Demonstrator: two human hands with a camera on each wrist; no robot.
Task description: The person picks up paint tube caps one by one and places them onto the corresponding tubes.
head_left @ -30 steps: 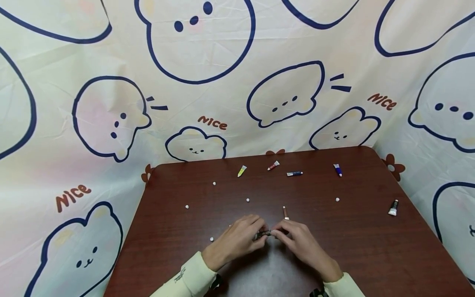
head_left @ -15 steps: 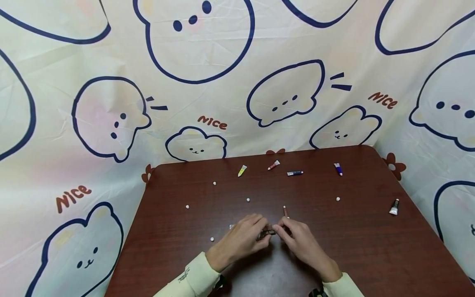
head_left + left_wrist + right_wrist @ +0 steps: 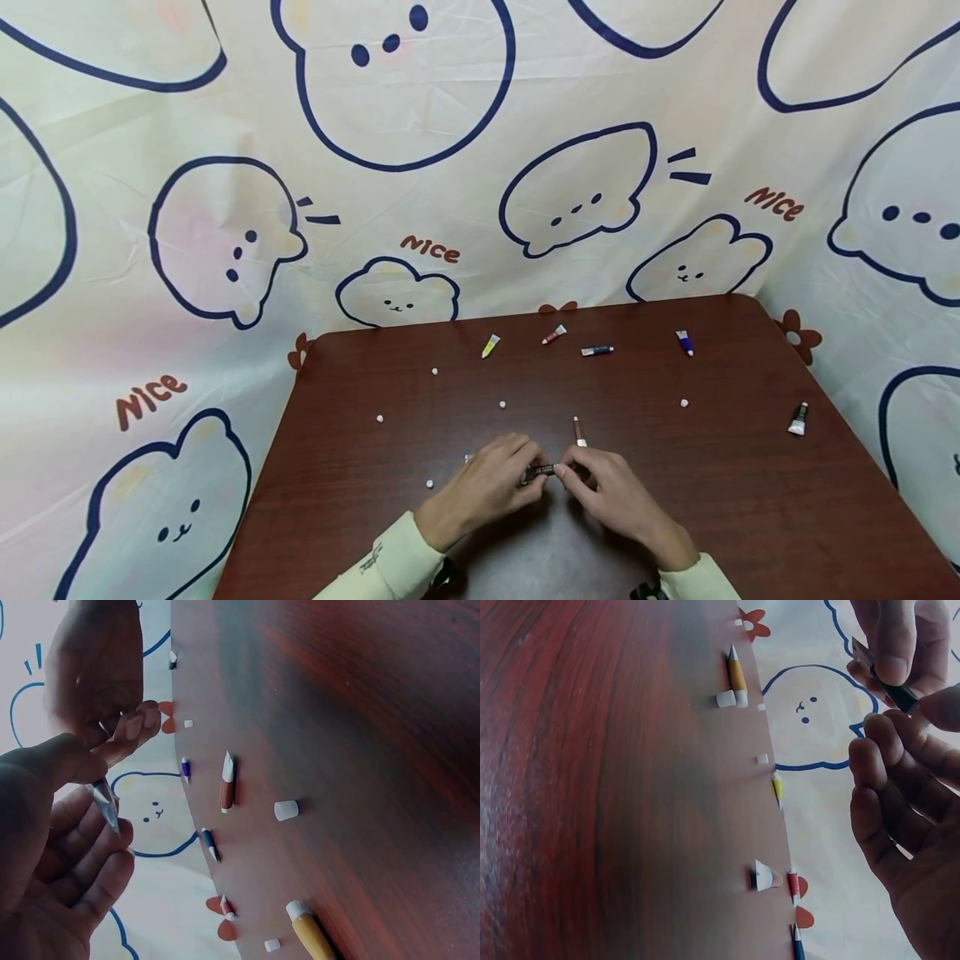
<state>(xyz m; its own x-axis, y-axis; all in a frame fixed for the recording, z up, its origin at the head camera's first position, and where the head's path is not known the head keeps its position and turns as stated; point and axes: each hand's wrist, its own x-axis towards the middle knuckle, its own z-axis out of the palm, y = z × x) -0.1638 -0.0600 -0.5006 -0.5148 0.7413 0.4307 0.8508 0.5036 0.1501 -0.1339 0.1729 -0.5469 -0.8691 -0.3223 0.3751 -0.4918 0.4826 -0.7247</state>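
Note:
My left hand (image 3: 487,475) holds a small dark paint tube (image 3: 537,473) above the table, its thumb and fingers closed on the body. In the right wrist view the flattened silvery end of the tube (image 3: 862,651) sticks out past that hand's fingers. My right hand (image 3: 622,496) pinches the other end of the tube between thumb and forefinger, its remaining fingers loosely bent. The fingertips cover that end. Just beyond the hands lies a brown paint tube (image 3: 578,429). An ochre tube (image 3: 312,931) with a white tip lies on the table, mostly behind my left hand in the head view.
Several white caps lie scattered, one (image 3: 430,483) beside my left hand. Along the back lie yellow (image 3: 491,346), red (image 3: 554,334), dark blue (image 3: 597,352) and violet-blue (image 3: 685,342) tubes. A black tube (image 3: 798,419) lies near the right edge. Patterned cloth (image 3: 480,208) hangs behind the table.
My left hand has shifted slightly right with the dark tube. My right fingertips lifted a little off the tube's end, then came back onto it.

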